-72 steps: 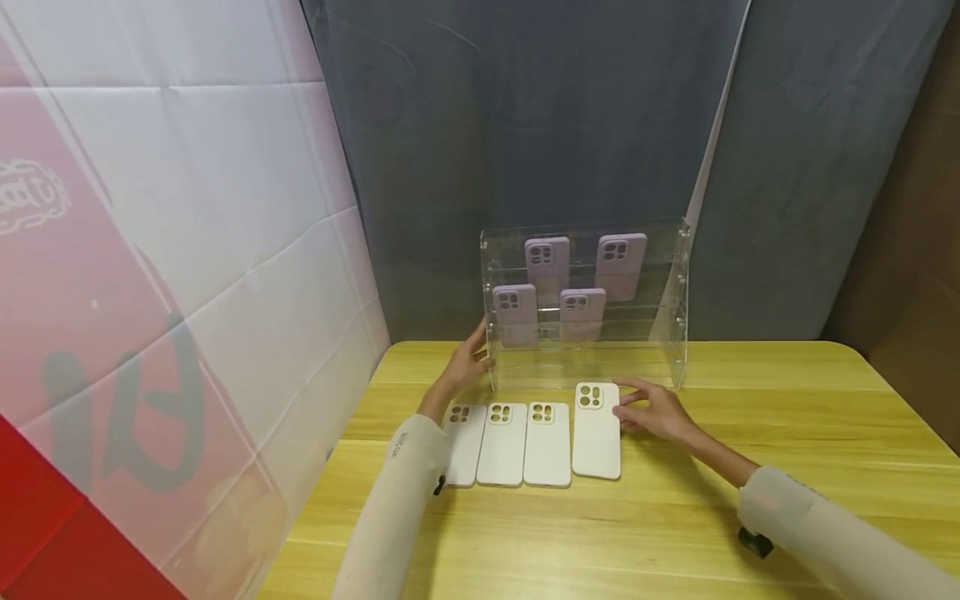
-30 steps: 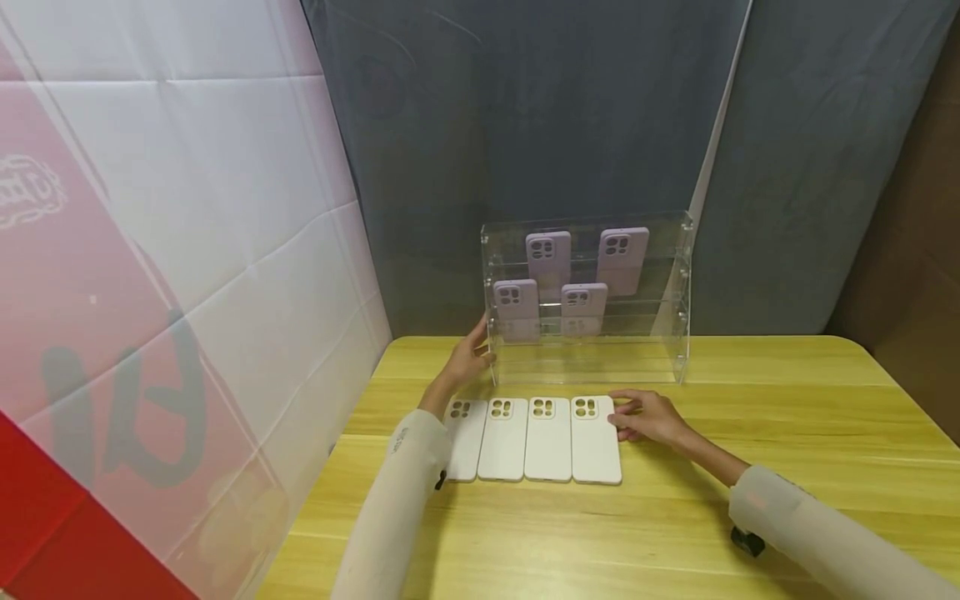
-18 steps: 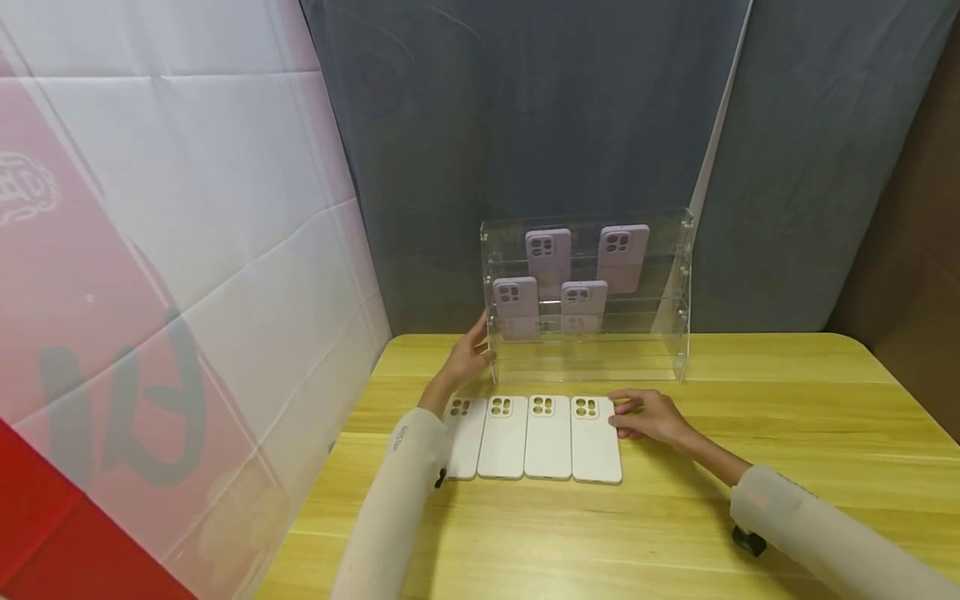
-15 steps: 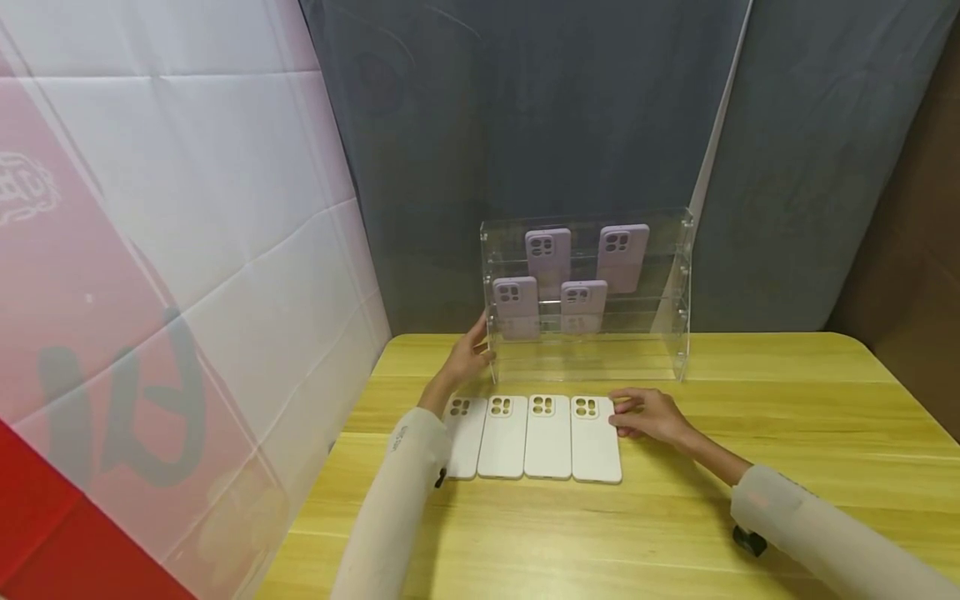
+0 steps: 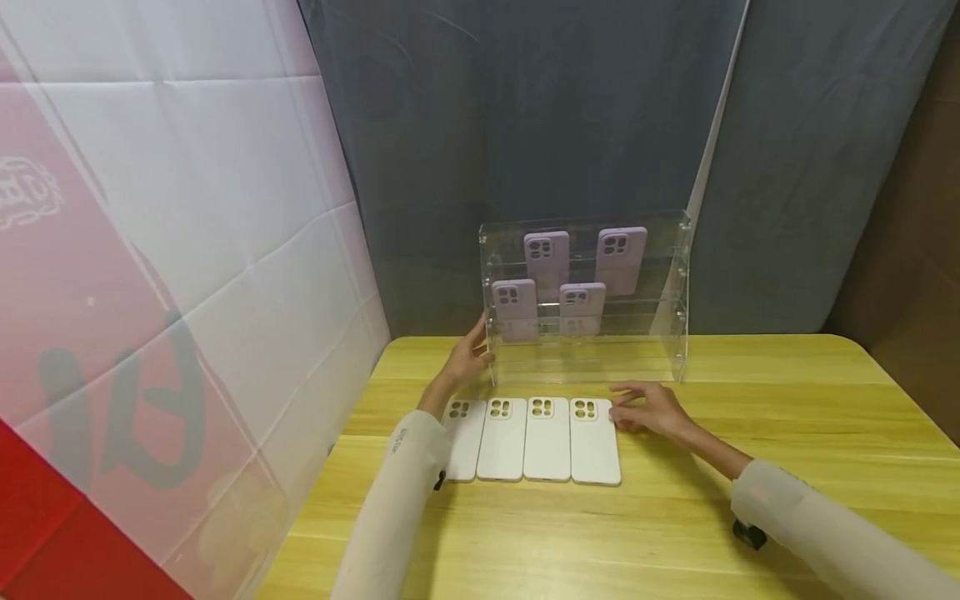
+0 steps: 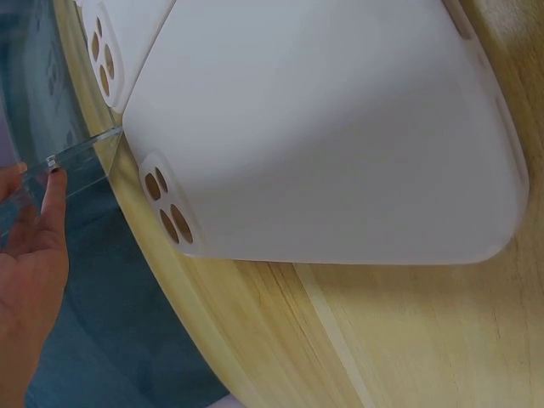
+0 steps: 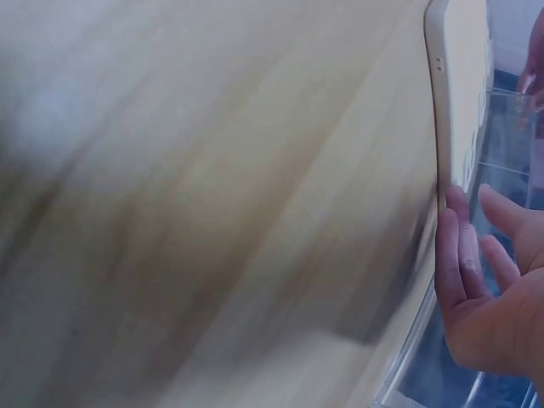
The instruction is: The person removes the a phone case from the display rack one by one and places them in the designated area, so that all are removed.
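Observation:
Several white phone cases lie side by side in a row on the wooden table, backs up, with camera cutouts at the far end; the rightmost white phone case is beside my right hand. In the right wrist view, that hand's lower fingers rest against the case's edge, with the thumb spread away from it. Behind the row stands a clear acrylic display rack. My left hand grips the rack's left side panel, its thumb and fingers at the edge, as the left wrist view also shows.
Several lilac phone cases stand on the rack's tiers, one lilac case at upper right. A grey curtain hangs behind the table. A printed white and pink sheet closes off the left side.
The rightmost white case, tilted and apart earlier, has come down flat beside the others. My right hand's fingers have just loosened from its edge. My left hand has stayed on the rack.

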Tool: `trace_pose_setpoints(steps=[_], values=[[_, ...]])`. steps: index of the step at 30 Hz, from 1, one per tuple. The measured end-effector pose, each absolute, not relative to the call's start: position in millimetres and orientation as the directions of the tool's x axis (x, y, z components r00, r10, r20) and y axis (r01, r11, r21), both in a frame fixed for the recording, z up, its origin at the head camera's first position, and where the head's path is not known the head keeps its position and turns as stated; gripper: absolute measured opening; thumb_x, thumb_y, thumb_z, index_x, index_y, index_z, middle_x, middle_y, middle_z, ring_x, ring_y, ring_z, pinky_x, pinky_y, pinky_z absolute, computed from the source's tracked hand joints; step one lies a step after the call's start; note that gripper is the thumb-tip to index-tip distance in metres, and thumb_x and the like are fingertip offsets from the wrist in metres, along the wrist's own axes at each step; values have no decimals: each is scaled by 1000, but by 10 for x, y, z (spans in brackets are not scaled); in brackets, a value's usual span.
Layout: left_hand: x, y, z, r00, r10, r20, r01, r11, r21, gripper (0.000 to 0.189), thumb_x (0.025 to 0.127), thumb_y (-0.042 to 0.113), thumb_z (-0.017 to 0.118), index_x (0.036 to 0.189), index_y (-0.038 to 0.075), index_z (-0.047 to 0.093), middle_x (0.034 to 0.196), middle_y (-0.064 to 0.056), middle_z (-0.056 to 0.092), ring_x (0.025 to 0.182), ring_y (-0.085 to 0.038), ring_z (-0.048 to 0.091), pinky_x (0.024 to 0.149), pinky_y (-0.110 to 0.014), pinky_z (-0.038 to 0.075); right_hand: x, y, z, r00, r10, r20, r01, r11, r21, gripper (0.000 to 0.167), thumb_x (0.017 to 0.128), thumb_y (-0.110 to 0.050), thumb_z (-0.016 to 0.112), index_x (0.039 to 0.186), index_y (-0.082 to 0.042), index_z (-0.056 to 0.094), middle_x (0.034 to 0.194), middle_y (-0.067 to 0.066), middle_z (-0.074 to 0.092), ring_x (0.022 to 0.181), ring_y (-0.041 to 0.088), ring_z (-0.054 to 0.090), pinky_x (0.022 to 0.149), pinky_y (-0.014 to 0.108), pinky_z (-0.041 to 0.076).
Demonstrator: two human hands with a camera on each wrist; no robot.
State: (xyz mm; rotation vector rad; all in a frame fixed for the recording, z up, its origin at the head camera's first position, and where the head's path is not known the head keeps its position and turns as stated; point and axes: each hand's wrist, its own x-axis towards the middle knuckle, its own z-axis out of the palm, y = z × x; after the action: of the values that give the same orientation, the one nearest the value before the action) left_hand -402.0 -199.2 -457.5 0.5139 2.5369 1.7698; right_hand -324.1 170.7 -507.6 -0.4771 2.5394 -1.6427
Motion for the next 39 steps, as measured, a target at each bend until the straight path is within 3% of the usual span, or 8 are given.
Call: trace_pose_setpoints(steps=[9, 20, 23, 28, 30, 35, 39], values=[[-4027, -1993, -4578, -946, 270, 180, 261, 302, 917, 94, 95, -19, 53, 168, 26, 12, 169, -19, 24, 144, -48, 41, 113, -50, 49, -3363, 1711, -4901, -934, -293, 206, -319, 422, -849, 49, 93, -8, 77, 136, 9, 61, 112, 26, 74, 79, 33, 78, 71, 42, 68], [-4012, -1989, -4576, -947, 269, 176, 258, 313, 914, 93, 96, -16, 53, 168, 27, 12, 169, -19, 25, 145, -46, 42, 113, -48, 50, -3527, 1732, -4634, -934, -273, 230, -332, 429, -840, 48, 94, -7, 75, 136, 10, 60, 115, 28, 72, 85, 44, 76, 81, 54, 65], [-4006, -1989, -4573, -946, 269, 181, 263, 313, 913, 93, 96, -16, 54, 168, 26, 13, 168, -20, 26, 145, -47, 42, 113, -48, 50, -3580, 1735, -4552, -926, -272, 262, -361, 437, -824, 45, 94, -5, 74, 135, 9, 62, 114, 28, 72, 81, 39, 77, 76, 48, 67], [-4006, -1996, -4572, -944, 272, 186, 270, 317, 909, 92, 96, -16, 54, 168, 25, 13, 168, -20, 26, 145, -47, 41, 114, -50, 49, -3668, 1732, -4424, -904, -278, 326, -422, 442, -792, 42, 94, -2, 74, 132, 9, 63, 111, 29, 73, 73, 21, 77, 64, 25, 65], [-4012, -1997, -4575, -944, 272, 186, 270, 316, 910, 93, 96, -16, 54, 168, 26, 13, 168, -20, 26, 145, -46, 41, 114, -50, 49, -3695, 1730, -4382, -906, -267, 329, -419, 447, -790, 41, 94, -3, 75, 132, 8, 64, 111, 28, 73, 75, 22, 77, 63, 21, 64], [-4023, -2001, -4586, -943, 274, 187, 271, 313, 910, 94, 96, -17, 53, 168, 26, 13, 169, -20, 25, 145, -47, 41, 113, -49, 49, -3742, 1737, -4290, -911, -249, 329, -410, 468, -783, 39, 95, -7, 75, 130, 5, 67, 112, 26, 74, 82, 34, 77, 61, 21, 63], [-4018, -2002, -4581, -941, 279, 190, 275, 305, 912, 94, 95, -18, 53, 168, 25, 13, 169, -19, 25, 145, -47, 40, 113, -49, 50, -3776, 1751, -4211, -909, -234, 346, -418, 504, -756, 39, 94, -7, 77, 129, 4, 67, 112, 25, 75, 81, 33, 78, 61, 28, 64]])
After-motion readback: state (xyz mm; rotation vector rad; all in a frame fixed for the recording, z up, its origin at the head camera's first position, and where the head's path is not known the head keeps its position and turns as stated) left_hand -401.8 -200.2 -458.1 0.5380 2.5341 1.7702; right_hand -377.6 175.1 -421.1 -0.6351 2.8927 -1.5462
